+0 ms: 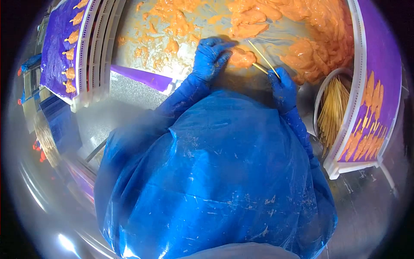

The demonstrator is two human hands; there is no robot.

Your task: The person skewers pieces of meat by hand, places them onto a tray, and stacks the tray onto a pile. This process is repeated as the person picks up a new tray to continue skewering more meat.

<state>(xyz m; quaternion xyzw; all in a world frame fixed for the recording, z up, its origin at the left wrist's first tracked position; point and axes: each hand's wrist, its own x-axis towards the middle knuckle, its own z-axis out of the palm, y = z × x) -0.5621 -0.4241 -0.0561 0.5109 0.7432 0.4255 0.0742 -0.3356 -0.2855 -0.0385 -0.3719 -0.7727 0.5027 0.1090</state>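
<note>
My left hand, in a blue glove, pinches the left end of an orange marinated meat piece. A wooden skewer runs from that piece's right end to my right hand. Gloved in blue as well, the right hand has its fingers closed around this skewer and a second, bare skewer, which slants up and left past the meat. How far the first stick goes into the meat is hidden. Both hands are over the near edge of a metal work surface smeared with orange marinade.
Loose marinated meat is heaped at the far right. Bare skewers fill a round container beside my right arm. A purple-lined tray at right carries skewered meat. Stacked white-rimmed trays stand at left, the top one bearing several meat pieces.
</note>
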